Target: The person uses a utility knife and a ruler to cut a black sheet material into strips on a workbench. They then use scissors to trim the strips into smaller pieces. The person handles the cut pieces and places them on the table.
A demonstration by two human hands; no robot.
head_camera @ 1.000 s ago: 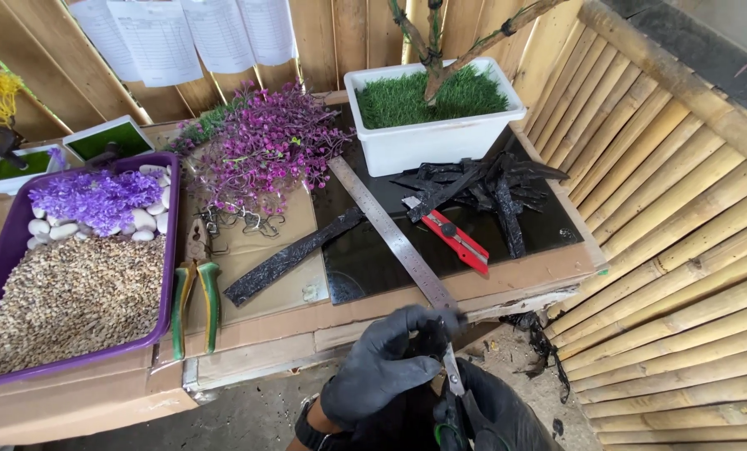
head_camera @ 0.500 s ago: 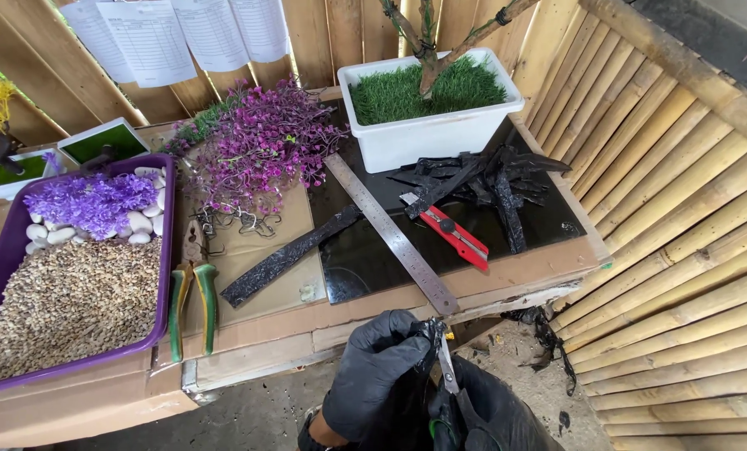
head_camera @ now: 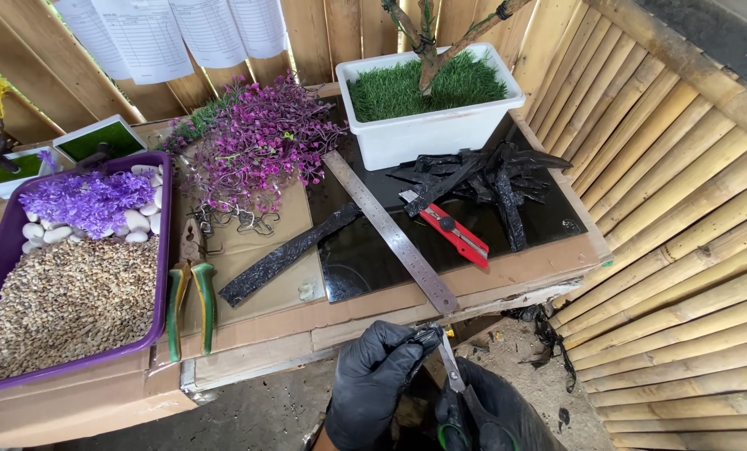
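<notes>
Head view, looking down past the front edge of a cardboard-covered bench (head_camera: 248,334). Both hands are wearing black gloves and are working below that edge. The left hand (head_camera: 372,380) is pinching its fingertips together on a small dark piece (head_camera: 423,334) — too small to identify. The right hand (head_camera: 494,413) is gripping a pair of scissors (head_camera: 453,380) by the green-trimmed handles, fingers closed through the loops; the blades are pointing up toward the pinched piece and appear nearly closed, their tips touching or just beside it.

On the bench, a long steel ruler (head_camera: 390,230) is lying diagonally across a black glossy sheet (head_camera: 365,259), its lower end reaching the bench edge just above the hands. A red utility knife (head_camera: 450,235) is lying just beside the ruler, next to a heap of black plastic strips (head_camera: 490,171); 1 separate black strip (head_camera: 286,255) is lying left of the ruler. Behind these, a white planter (head_camera: 427,129) is holding green turf and a thin trunk. Purple artificial foliage (head_camera: 256,150) is resting at centre, green-handled pliers (head_camera: 191,288) below it. At left, a purple tray (head_camera: 163,250) is holding gravel, white pebbles and purple sprigs.
</notes>
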